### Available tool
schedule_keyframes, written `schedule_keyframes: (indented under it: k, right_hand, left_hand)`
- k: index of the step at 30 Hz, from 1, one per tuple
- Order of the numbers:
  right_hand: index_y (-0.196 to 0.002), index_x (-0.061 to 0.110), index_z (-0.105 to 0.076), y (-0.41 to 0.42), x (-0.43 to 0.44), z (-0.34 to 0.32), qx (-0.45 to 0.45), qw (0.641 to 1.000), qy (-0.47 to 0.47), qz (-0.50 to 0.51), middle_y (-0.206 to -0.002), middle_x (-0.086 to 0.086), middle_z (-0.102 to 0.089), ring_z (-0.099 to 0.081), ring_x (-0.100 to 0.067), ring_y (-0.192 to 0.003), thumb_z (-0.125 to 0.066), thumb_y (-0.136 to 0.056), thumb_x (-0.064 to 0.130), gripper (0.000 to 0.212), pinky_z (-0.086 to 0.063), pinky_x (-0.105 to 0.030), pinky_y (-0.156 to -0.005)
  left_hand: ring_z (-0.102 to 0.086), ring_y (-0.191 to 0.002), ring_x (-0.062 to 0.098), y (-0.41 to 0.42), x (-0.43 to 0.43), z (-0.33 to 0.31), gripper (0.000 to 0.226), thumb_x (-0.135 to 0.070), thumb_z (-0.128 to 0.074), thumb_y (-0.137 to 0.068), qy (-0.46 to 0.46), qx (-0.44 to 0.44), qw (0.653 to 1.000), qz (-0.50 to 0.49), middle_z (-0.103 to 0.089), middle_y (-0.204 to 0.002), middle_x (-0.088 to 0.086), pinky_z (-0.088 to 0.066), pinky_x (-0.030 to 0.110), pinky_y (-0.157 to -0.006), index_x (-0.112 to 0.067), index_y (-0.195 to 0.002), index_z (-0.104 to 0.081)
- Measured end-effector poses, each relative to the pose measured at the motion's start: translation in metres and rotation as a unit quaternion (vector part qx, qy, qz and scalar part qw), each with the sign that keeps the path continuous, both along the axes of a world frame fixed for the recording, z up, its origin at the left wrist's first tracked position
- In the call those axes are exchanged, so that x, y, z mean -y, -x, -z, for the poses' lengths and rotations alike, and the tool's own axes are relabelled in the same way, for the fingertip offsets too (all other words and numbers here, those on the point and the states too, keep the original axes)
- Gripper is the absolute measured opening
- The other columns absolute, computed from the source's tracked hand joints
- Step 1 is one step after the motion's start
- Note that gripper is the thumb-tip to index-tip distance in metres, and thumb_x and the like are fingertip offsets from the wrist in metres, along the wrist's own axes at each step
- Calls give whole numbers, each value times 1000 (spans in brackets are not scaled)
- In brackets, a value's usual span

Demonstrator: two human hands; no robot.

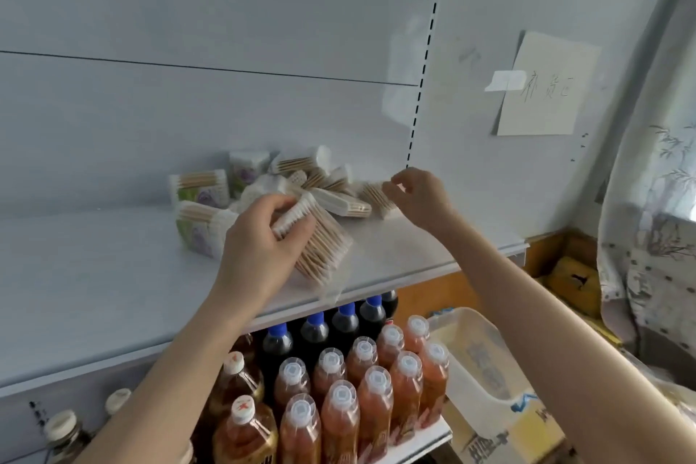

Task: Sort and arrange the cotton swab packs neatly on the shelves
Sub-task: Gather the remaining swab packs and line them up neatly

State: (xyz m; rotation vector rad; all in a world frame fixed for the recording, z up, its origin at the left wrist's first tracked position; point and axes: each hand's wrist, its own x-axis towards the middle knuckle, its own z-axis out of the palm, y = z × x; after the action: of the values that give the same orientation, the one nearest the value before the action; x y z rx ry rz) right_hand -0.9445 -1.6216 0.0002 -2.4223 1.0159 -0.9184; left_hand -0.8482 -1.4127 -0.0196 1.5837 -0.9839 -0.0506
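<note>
- gripping a clear pack (320,249) of swabs, the left hand (256,241) is curling its fingers over the cotton tips, centre of the frame, near the front lip of the white shelf (94,275).
- just left, flowered packs (201,194) are standing in a row; setting the held pack upright beside them, tips matching, back from the lip, is looking like the neat move.
- behind, a jumbled pile (324,177) is waiting.
- right of centre, the right hand (418,196) is hovering with curled fingers at a loose pack (376,196); i cannot tell whether it is pinching it.
</note>
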Motion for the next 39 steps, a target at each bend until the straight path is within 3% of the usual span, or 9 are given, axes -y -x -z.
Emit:
schedule_keyframes:
  k: [5, 9, 13, 18, 23, 26, 28, 34, 39]
  right_hand:
    - [-121, 1, -47, -24, 38, 1, -137, 989, -59, 2, -121, -16, -56, -51, -31, -112, -65, -79, 49, 66, -41, -34, -85]
    - [-117, 5, -52, -12, 56, -5, -74, 996, -40, -26, -108, -10, -58, -54, -26, -97, -75, -73, 40, 60, -45, -34, -80]
    - [-119, 15, -54, 8, 33, -24, 101, 955, -175, -216, -89, -6, -64, -60, -13, -75, -74, -76, 27, 49, -45, -25, -70]
    - [-120, 25, -54, -2, -29, -24, 22, 928, -74, -365, -102, -2, -64, -62, -14, -92, -78, -70, 29, 55, -51, -33, -84]
    - [-111, 16, -61, -12, -18, -29, 56, 898, -157, -408, -104, 0, -67, -64, 2, -89, -62, -87, 22, 25, -48, -14, -81]
    - [-125, 14, -54, -27, 7, -15, -83, 952, -15, -295, -122, -3, -60, -57, -14, -112, -65, -83, 37, 48, -43, -26, -95]
    - [-129, 17, -50, -33, 13, -2, -186, 943, 36, -273, -124, -3, -58, -53, -22, -114, -67, -77, 47, 62, -41, -35, -98]
    - [-129, 25, -49, -27, 12, 2, -172, 939, 90, -286, -120, -2, -61, -55, -23, -109, -51, -90, 34, 40, -44, -39, -94]
    - [-135, 26, -41, -21, 6, 8, -206, 917, 147, -307, -126, -4, -54, -52, -22, -111, -59, -83, 50, 60, -38, -30, -87]
  left_hand:
    - [-66, -82, 21, -4, 3, -2, 21, -14, -62, -87, 17, -54, 998, -21, -65, -92, 1, -57, 46, -71, -22, -105, -58]
    - [-66, -82, 19, -9, 6, -4, 25, -13, -58, -89, 40, -78, 995, -43, -65, -98, 3, -57, 38, -65, -22, -113, -57]
    - [-65, -73, 11, -6, 17, -5, 21, -16, -53, -93, 74, -144, 984, -70, -65, -87, -1, -56, 28, -57, -20, -112, -59]
    - [-68, -74, 12, 13, 34, -20, 33, -47, -57, -78, 131, -244, 961, -16, -72, -80, -1, -57, 36, -69, -18, -91, -66]
    - [-67, -89, 21, 11, 24, -15, 26, -23, -67, -82, 120, -164, 976, -84, -68, -96, 4, -57, 41, -76, -16, -107, -64]
    - [-68, -81, 13, 11, 12, -11, 13, -19, -66, -83, 134, -155, 975, -82, -70, -92, 1, -59, 36, -71, -23, -96, -65]
    - [-69, -76, 9, 13, 7, -8, 12, -18, -65, -83, 147, -149, 975, -75, -71, -85, -4, -59, 30, -65, -27, -91, -65]
    - [-68, -76, 6, 23, -5, -2, 15, -17, -66, -83, 175, -151, 967, -105, -69, -91, -2, -58, 25, -63, -26, -95, -65]
    - [-67, -70, 2, 37, -17, 4, 12, -14, -64, -85, 187, -145, 964, -119, -71, -73, -12, -58, 24, -62, -26, -88, -65]
